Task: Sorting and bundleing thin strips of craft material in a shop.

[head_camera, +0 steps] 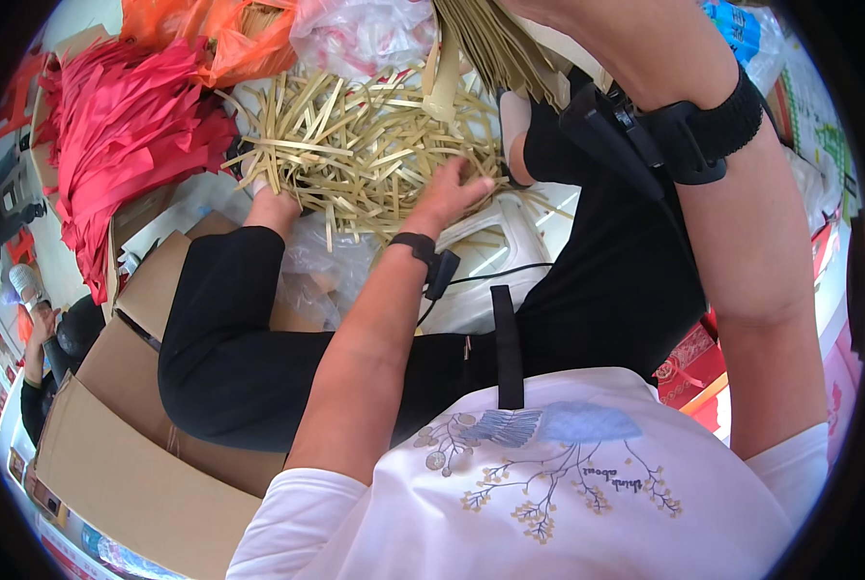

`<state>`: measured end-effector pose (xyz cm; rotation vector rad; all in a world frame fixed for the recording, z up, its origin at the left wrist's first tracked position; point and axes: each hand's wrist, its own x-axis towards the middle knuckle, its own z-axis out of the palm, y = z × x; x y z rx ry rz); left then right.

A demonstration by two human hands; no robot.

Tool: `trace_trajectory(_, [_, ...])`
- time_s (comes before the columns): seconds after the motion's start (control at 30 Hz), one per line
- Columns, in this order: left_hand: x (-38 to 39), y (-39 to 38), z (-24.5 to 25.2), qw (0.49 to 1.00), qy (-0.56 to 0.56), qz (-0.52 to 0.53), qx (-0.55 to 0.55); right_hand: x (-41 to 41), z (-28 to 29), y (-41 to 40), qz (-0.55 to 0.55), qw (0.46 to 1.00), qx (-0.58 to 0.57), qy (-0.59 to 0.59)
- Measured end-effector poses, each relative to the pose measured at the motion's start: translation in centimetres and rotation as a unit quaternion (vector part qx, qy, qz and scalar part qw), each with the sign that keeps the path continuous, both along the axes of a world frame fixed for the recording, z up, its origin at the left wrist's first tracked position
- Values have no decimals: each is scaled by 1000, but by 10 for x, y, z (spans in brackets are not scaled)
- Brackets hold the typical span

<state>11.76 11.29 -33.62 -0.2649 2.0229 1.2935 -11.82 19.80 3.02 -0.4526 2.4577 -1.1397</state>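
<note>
My left hand reaches down to a loose pile of gold-olive strips on the floor. Its thumb and fingers are spread, and its fingertips are partly hidden among the strips. My right hand is raised close to the camera, with its fingers cut off by the top edge. From it hangs a bundle of olive strips, nearer to me than the pile. One wide pale strip dangles beside this bundle. Both wrists wear black straps with small devices.
Red strips heap over a carton at the left. Orange plastic bags and a clear bag lie beyond the pile. A white plastic stool stands between my legs; an open cardboard box is at lower left. Another person's hand shows far left.
</note>
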Motion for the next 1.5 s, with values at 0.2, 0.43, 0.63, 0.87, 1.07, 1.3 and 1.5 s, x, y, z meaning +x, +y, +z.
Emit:
trace_trajectory(0.2, [-38, -86, -21, 957, 83, -21, -276, -2, 18, -24, -113, 986, 86, -87])
trace_trajectory(0.43, [-76, -190, -33, 937, 79, 29, -340, -14, -28, -3, 120, 949, 97, 275])
trace_trajectory(0.63, [-83, -250, -48, 922, 106, 160, -337, -23, -54, 12, 224, 874, 91, 421])
trace_trajectory(0.87, [-80, -205, -33, 930, 156, 27, -333, -25, -65, 11, 228, 871, 19, 434])
trace_trajectory(1.07, [-77, -155, -31, 929, 11, 58, -364, -12, -49, 9, 201, 905, -12, 374])
trace_trajectory(1.3, [-55, -104, -46, 977, 139, -6, -164, 3, -6, -3, 45, 998, -12, 51])
trace_trajectory(1.5, [-48, -106, -39, 970, 126, 61, -197, 16, -10, -4, 7, 996, -39, 81])
